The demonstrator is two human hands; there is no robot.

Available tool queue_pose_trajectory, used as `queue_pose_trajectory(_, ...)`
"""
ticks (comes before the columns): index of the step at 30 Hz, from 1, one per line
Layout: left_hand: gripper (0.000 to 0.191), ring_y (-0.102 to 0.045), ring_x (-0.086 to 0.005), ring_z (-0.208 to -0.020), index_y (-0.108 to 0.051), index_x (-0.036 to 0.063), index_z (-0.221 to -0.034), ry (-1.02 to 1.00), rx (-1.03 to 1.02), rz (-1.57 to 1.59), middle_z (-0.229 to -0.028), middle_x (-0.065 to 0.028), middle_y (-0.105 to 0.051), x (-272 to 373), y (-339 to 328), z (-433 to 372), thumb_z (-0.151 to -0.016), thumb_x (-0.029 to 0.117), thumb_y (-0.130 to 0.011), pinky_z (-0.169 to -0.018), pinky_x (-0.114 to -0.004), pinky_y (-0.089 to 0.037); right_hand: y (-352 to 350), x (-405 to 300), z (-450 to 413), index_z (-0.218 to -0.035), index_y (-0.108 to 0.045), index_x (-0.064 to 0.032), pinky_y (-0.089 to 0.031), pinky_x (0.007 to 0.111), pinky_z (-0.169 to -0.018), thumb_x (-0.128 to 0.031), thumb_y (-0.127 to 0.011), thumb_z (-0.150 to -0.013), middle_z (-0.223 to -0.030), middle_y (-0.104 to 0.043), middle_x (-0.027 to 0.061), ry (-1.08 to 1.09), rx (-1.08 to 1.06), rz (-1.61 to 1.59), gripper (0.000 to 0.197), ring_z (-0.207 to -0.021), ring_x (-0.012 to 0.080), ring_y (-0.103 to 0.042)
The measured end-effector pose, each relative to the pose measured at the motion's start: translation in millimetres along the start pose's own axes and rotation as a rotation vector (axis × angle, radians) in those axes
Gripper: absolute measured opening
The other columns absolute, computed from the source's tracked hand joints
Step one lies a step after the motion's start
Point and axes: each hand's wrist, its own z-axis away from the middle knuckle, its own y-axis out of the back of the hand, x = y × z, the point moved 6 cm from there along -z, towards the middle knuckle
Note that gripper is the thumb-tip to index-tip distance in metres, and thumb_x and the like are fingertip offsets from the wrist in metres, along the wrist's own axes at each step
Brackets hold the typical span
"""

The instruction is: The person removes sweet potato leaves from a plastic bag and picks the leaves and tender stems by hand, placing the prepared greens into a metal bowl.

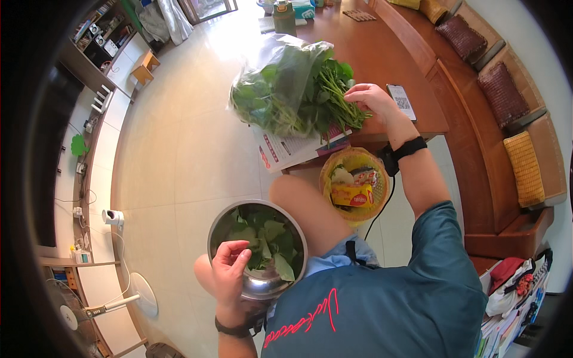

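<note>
A steel bowl (274,289) with loose green leaves (268,237) in it rests on the person's lap. My left hand (230,264) hovers over the bowl's left side, thumb and fingers apart, with nothing visible between them. Ahead on the wooden table, a clear plastic bag (286,67) lies on its side, full of leafy greens. A bundle of green stems (340,94) pokes out of its mouth to the right. My right hand (369,99) is at this bundle with fingers bent; whether they pinch a stem is hidden.
Printed paper (286,150) lies under the bag at the table (385,49) edge. A phone (401,102) is right of my right hand. Below the table edge stands a lined waste basket (384,192) holding wrappers. A green bottle (284,19) stands behind the bag; a fan (76,313) is at left.
</note>
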Motion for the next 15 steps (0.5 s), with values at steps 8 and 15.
queue_pose_trajectory(8,0.012,-0.056,-0.0083,-0.084,-0.066,-0.0003,-0.100,-0.068,-0.174,-0.122,-0.095,-0.0015,-0.060,78,3,-5,-0.089,0.003,-0.065,-0.078,-0.022,-0.045,-5,-6,5,-0.115,-0.061,-0.0046,-0.043,0.026,-0.060,-0.007,-0.072,-0.075,-0.083,-0.056,0.0012,-0.003,-0.124,0.156,0.042,-0.073,0.0100,-0.053)
queue_pose_trajectory(15,0.014,-0.055,-0.0086,-0.082,-0.065,-0.0007,-0.103,-0.147,-0.232,-0.237,-0.093,-0.0016,-0.061,144,-50,-47,-0.090,0.004,-0.063,-0.077,-0.023,-0.045,-15,-2,23,-0.143,-0.044,-0.0089,-0.052,0.028,-0.078,0.003,-0.062,-0.077,-0.110,-0.057,0.0088,0.118,-0.294,-0.186,0.069,-0.085,0.0135,-0.060)
